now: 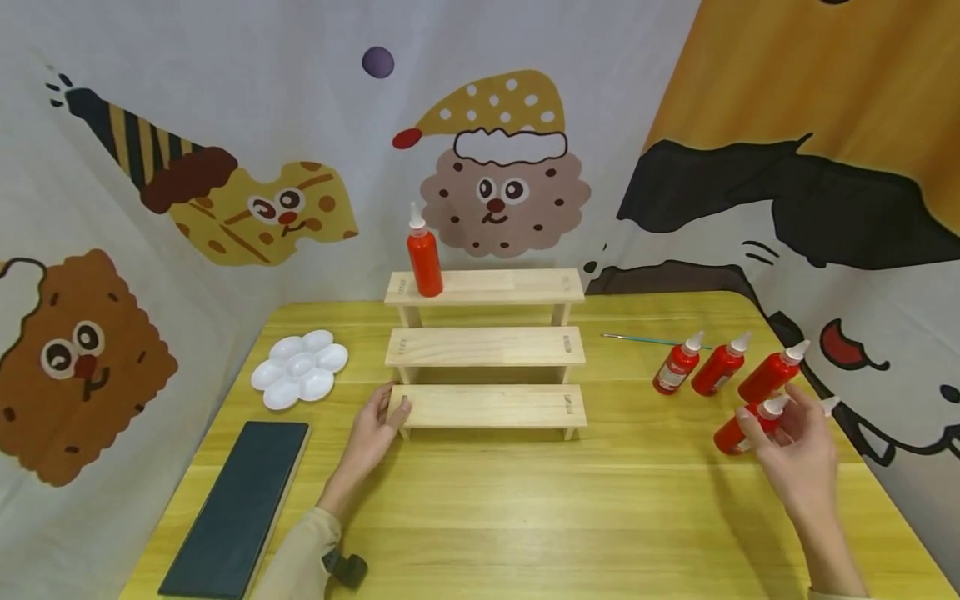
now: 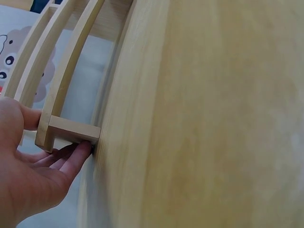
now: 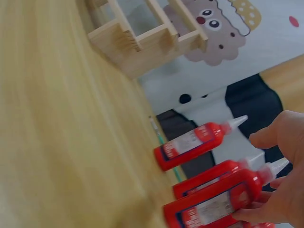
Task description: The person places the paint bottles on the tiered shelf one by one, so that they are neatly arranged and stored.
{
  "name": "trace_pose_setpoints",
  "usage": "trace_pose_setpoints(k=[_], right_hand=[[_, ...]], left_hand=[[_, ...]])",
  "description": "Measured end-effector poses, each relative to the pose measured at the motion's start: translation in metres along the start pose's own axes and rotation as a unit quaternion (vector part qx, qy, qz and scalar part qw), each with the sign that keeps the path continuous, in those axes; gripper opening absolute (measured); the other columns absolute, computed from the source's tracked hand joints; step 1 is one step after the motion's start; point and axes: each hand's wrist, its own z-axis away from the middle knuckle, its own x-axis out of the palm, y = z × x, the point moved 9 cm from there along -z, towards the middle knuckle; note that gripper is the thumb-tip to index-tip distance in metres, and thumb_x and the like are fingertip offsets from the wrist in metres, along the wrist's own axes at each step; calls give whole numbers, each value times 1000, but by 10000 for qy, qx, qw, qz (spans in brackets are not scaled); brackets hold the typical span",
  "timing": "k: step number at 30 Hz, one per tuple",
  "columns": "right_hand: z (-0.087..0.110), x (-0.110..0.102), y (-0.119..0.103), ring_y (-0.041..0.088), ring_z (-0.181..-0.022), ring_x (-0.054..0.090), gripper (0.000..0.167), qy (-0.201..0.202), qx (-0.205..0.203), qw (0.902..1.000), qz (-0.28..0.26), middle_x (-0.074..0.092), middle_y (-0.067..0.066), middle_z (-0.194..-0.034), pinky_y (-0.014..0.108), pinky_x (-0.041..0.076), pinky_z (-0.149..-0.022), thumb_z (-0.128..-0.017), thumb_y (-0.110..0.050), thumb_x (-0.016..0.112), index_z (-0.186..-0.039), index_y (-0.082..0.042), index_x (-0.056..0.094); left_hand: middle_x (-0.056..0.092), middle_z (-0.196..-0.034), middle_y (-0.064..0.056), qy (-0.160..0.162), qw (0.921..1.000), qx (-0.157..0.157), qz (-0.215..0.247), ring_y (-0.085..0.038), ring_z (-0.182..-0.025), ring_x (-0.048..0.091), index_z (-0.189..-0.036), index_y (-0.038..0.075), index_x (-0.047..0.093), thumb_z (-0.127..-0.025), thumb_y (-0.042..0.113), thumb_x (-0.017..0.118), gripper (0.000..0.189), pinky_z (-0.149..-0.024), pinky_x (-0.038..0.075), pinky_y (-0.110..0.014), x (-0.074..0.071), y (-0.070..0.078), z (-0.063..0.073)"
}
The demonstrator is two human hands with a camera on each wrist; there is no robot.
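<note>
My left hand [image 1: 377, 429] grips the left end of the lowest step of a three-tier wooden display stand [image 1: 487, 406]. In the left wrist view its thumb lies over the board, with fingers curled under beside the leg [image 2: 76, 129]. At the right, my right hand [image 1: 801, 450] is around the nearest red squeeze bottle [image 1: 731, 435]. In the right wrist view, fingers touch this bottle [image 3: 213, 202], while the thumb stays apart from it. More white-tipped red bottles [image 1: 718, 371] stand close by; one is mostly hidden behind the hand. Another red bottle [image 1: 426, 262] stands on the top tier, left end.
A white flower-shaped palette [image 1: 298, 367] lies left of the stand, and a dark rectangular board [image 1: 240, 504] lies nearer the front. Behind the bottles is a thin teal paintbrush [image 1: 645, 339]. A printed cartoon curtain [image 1: 300, 75] hangs around the wooden table [image 1: 510, 517].
</note>
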Motion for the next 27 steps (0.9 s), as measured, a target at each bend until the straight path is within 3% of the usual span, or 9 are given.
trace_pose_setpoints(k=[3, 9, 19, 21, 23, 26, 27], right_hand=[[1, 8, 8, -14, -95, 45, 73, -134, 31, 9999, -103, 54, 27, -139, -6, 40, -72, -94, -25, 73, -153, -4, 36], [5, 19, 16, -17, -81, 42, 67, -281, -155, 9995, -4, 58, 30, -127, -4, 39, -64, -92, -21, 73, -143, 7, 40], [3, 35, 35, -22, -79, 38, 55, -545, -77, 9983, 180, 56, 34, -125, -6, 36, -63, -96, -15, 67, -136, 11, 39], [2, 36, 38, -9, -83, 53, 54, -575, -52, 9979, 293, 56, 34, -126, -7, 35, -63, -98, -15, 65, -137, 10, 39], [2, 36, 39, 14, -91, 65, 53, -578, -74, 9976, 386, 56, 35, -127, -7, 33, -62, -99, -16, 63, -138, 10, 39], [2, 36, 37, 47, -109, 60, 52, -592, -107, 9970, 494, 56, 36, -126, -4, 32, -62, -100, -17, 62, -137, 10, 38], [2, 36, 38, 49, -112, 59, 52, -617, -73, 9968, 495, 56, 36, -127, -3, 32, -62, -100, -17, 61, -137, 10, 38]], left_hand=[[37, -157, -30, 13, 10000, -17, -45, -43, -147, 36, -156, -4, 30, -105, 38, 55, 70, -123, 33, -51, -1, -1, 0], [37, -157, -30, 46, 9999, -44, -79, -43, -147, 36, -156, -3, 30, -105, 38, 55, 70, -123, 33, -52, -1, 0, 1], [40, -155, -32, 101, 9999, -34, -11, -43, -146, 38, -155, -4, 32, -104, 38, 57, 70, -122, 33, -52, -2, 2, 2], [39, -155, -31, 94, 9999, -47, 18, -43, -146, 38, -155, -3, 32, -104, 39, 57, 71, -123, 33, -52, -3, 2, 2], [39, -156, -31, 78, 9999, -61, 28, -43, -146, 38, -155, -3, 32, -104, 40, 57, 71, -123, 33, -52, -3, 2, 2], [39, -155, -31, 49, 10000, -65, 44, -43, -146, 38, -155, -3, 32, -104, 39, 57, 70, -123, 33, -53, -2, 3, 2], [40, -155, -32, 38, 10000, -62, 38, -43, -146, 38, -155, -3, 32, -104, 38, 57, 70, -122, 33, -53, -2, 4, 3]])
